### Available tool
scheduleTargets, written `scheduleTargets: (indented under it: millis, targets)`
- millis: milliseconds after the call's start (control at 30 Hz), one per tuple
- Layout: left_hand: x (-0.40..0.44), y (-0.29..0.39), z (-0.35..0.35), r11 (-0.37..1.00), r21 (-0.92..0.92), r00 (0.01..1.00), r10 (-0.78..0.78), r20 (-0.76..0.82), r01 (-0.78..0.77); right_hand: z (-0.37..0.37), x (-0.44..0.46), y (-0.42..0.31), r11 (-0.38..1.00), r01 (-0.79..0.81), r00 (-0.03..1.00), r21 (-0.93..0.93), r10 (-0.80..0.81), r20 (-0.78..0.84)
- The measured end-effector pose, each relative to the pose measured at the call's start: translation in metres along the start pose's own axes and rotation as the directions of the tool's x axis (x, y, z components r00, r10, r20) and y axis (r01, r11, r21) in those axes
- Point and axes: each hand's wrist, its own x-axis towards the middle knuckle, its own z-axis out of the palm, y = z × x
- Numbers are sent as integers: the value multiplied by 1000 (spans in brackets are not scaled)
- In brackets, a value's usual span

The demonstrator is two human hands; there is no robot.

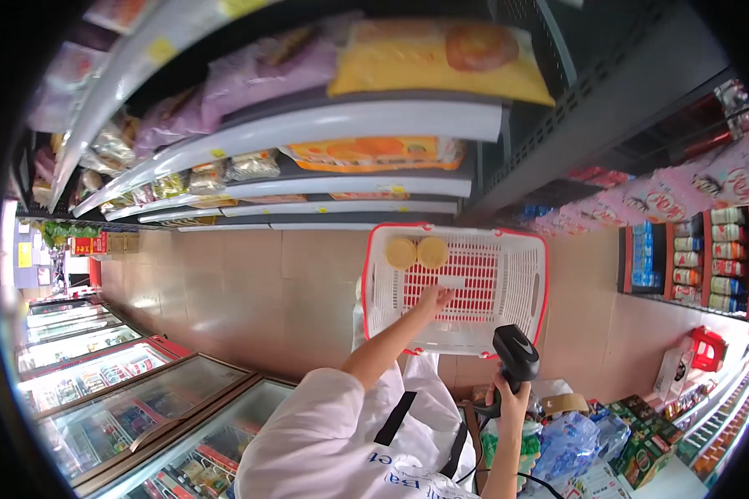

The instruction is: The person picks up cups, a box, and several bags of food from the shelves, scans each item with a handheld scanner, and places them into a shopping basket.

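Two round yellowish containers [416,253] sit side by side in the upper left corner of a white plastic basket [516,287] with a red rim. Over the middle of the basket, just below the containers, is my left hand [435,299], its fingers drawn together. Whether a small item is between them cannot be made out. A black handheld scanner [517,356] with a cable is upright in my right hand [506,397], whose fingers wrap round its handle at the basket's lower right.
Shelves with yellow and purple bags [441,62] rise ahead. Glass-topped freezers [133,416] line the lower left. Blue plastic packs [570,441] and green boxes [645,441] stand at the lower right, with a red stool [709,349] beyond.
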Motion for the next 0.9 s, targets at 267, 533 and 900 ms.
scheduleTargets:
  millis: [267, 533, 900]
  targets:
    - [-259, 125, 51, 170, 134, 216, 715, 665, -976, 62, -25, -87, 947, 322, 913, 2, -311, 263]
    - [-538, 318, 161, -613, -19, -568, 721, 397, -790, 137, -73, -150, 729, 629, 643, 271, -684, 345]
    - [-595, 383, 252, -708, -3, -621, 618, 483, -706, 188, -110, -167, 650, 676, 495, 347, -749, 440]
